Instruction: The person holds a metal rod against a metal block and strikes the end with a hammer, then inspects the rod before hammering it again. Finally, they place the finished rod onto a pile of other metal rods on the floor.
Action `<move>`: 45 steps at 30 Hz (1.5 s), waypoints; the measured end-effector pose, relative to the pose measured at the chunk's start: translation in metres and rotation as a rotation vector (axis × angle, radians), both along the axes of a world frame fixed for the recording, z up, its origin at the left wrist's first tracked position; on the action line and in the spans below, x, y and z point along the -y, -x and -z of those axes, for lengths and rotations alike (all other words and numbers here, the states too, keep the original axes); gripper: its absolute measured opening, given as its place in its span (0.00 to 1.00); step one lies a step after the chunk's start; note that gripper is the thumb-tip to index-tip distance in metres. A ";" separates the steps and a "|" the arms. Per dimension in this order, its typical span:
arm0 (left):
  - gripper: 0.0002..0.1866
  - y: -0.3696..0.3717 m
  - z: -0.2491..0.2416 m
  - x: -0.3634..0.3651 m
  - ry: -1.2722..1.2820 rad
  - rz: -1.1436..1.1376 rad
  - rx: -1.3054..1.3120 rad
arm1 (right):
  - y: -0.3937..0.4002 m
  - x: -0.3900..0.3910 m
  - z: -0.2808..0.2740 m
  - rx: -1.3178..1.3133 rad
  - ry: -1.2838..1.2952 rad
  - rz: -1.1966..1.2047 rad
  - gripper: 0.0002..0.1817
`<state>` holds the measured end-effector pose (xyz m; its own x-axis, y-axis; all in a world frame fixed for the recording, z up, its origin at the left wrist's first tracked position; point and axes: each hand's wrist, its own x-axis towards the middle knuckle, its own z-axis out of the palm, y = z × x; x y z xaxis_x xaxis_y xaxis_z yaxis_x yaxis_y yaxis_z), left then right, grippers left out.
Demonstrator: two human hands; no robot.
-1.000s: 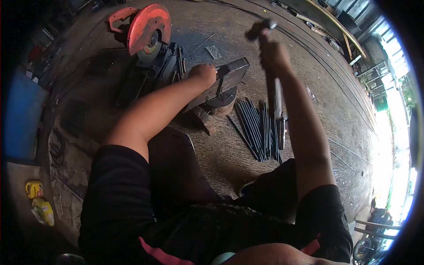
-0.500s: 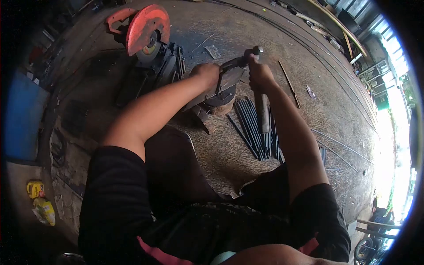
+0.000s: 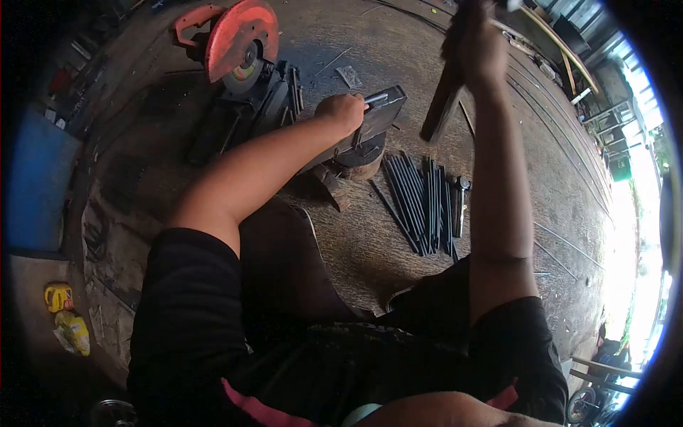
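Observation:
My left hand (image 3: 341, 114) is closed around a short metal rod (image 3: 377, 99), which lies along the top of a dark steel block (image 3: 388, 117). That block rests at a slant on a round wooden stump (image 3: 359, 171). Raised high at the upper right, my right hand (image 3: 482, 57) grips a hammer (image 3: 442, 103) by its handle, which slants down to the left. Motion blurs this hand, and the hammer's head is partly cut off by the top edge. Below lie several dark metal rods (image 3: 413, 203), side by side on the ground.
A red chop saw (image 3: 242, 43) stands at the upper left, close to my left forearm. Another metal tool (image 3: 461, 203) lies by the rods. Long thin bars (image 3: 558, 135) run along the right. Yellow containers (image 3: 58, 297) sit at the far left.
My right hand has swung the hammer up and to the right, away from the steel block. My left hand has stayed at the block, shifting only slightly.

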<state>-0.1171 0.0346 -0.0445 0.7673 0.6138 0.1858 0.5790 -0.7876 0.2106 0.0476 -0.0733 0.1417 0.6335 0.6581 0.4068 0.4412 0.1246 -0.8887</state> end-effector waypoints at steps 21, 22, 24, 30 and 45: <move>0.18 0.000 -0.004 0.000 0.208 -0.004 0.058 | -0.016 0.012 0.138 -0.120 0.797 -0.111 0.44; 0.18 0.000 -0.003 -0.002 0.199 -0.006 0.049 | -0.015 0.014 0.129 -0.112 0.812 -0.134 0.44; 0.20 -0.002 -0.002 -0.004 0.244 -0.068 0.019 | -0.015 0.013 0.129 -0.166 0.798 -0.134 0.40; 0.22 -0.005 -0.013 -0.003 0.339 -0.110 -0.039 | -0.036 0.009 0.150 -0.386 0.730 -0.124 0.36; 0.28 0.000 -0.004 -0.006 0.295 -0.054 -0.002 | -0.028 0.012 0.149 -0.423 0.698 -0.085 0.39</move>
<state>-0.1175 0.0402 -0.0407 0.7320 0.6813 -0.0083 0.6195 -0.6604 0.4243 0.0756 -0.0854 -0.0075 0.5783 0.7241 -0.3759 0.0652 -0.5004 -0.8634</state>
